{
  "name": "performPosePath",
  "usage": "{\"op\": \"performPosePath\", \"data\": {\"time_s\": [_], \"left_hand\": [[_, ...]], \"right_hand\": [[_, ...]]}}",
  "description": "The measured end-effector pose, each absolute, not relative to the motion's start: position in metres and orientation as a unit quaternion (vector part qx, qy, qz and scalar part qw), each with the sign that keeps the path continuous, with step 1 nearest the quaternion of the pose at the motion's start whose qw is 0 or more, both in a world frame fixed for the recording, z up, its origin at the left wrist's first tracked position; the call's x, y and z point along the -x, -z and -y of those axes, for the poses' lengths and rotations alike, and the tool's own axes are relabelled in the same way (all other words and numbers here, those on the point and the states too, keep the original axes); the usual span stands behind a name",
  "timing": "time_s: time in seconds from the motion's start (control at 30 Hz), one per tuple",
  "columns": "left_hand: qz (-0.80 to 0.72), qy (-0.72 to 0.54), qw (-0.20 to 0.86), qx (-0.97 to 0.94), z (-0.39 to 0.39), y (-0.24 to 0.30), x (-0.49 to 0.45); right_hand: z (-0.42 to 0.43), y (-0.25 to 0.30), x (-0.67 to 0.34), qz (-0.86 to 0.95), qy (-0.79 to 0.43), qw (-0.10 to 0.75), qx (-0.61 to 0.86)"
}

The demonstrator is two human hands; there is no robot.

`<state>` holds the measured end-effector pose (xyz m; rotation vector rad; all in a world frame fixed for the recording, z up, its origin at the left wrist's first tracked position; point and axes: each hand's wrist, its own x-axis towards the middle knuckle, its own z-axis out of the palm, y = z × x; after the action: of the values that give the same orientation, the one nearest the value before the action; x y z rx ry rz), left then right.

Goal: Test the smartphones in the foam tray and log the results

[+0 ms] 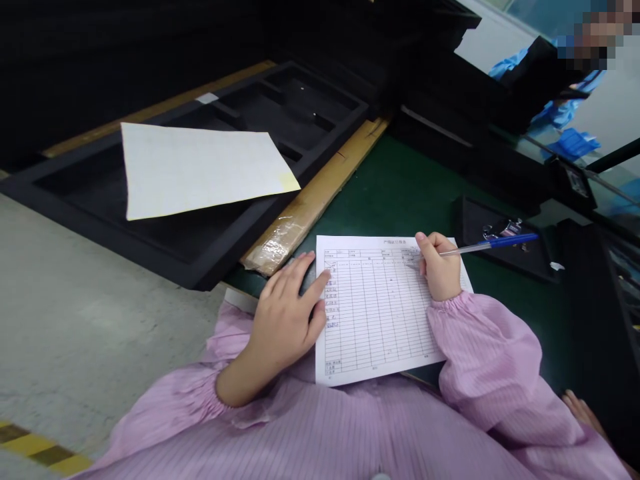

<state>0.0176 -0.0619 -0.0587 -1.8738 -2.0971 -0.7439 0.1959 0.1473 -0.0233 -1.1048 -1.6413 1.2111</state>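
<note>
A printed form with a ruled table (380, 307) lies on the green table (400, 193) in front of me. My left hand (287, 310) rests flat on the form's left edge, fingers stretched out and holding nothing. My right hand (440, 267) is closed around a blue pen (487, 246), its tip touching the upper right part of the form. Both arms wear pink striped sleeves.
A black foam tray (200, 253) with compartments sits to the left on cardboard (300, 213), a blank white sheet (200, 167) lying on it. A black clipboard (505, 243) with a metal clip lies to the right. Another person in blue is at the far right. Grey floor lies left.
</note>
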Motion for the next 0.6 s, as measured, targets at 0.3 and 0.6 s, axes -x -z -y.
{"op": "performPosePath", "data": {"time_s": [0.3,0.6], "left_hand": [[0.718,0.255,0.1,0.639,0.062,0.06,-0.018],[0.711,0.258,0.114,0.644,0.06,0.058,-0.018]], "right_hand": [[-0.134,0.022,-0.191,0.696,-0.43,0.367,0.442],[-0.132,0.023,-0.19,0.689,-0.428,0.366,0.455]]}}
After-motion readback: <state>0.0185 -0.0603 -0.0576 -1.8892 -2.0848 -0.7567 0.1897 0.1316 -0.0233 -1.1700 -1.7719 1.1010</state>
